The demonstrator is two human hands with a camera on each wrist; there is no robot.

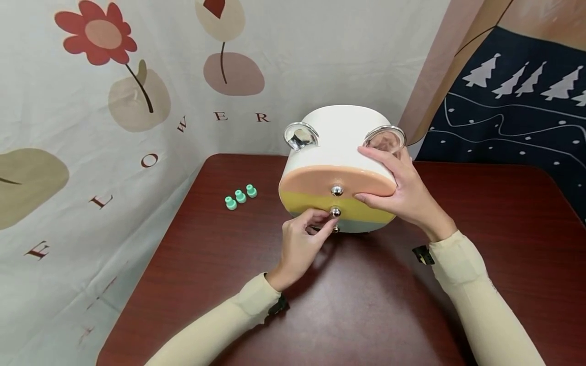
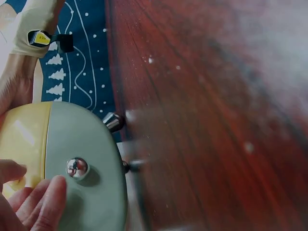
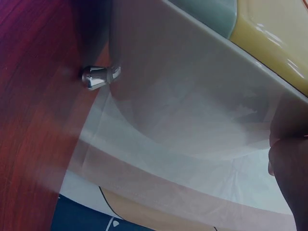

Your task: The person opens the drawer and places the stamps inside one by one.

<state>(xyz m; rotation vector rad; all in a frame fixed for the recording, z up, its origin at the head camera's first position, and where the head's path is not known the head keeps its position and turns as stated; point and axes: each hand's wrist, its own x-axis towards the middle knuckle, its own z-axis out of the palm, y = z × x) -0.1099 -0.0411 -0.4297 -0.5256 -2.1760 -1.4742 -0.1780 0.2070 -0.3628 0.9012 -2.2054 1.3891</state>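
Silver knob (image 1: 335, 212) apparently within left grip (image 1: 302, 244), drawer box (image 1: 339, 152)

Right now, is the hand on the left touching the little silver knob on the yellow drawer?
Touching. The head view shows the left hand with thumb and fingertip pinched on the silver knob of the yellow drawer.

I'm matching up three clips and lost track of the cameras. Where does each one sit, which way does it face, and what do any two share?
Head: worn on the head, looking forward and down at the drawer box on the table; both sleeved arms, left hand and right hand show.
Left wrist: close to the box front, facing the grey-green drawer; left fingers show, the other arm at the top left.
Right wrist: low beside the box's white side; a dark finger edge shows.
Shared: both wrist views show a metal foot and yellow drawer.
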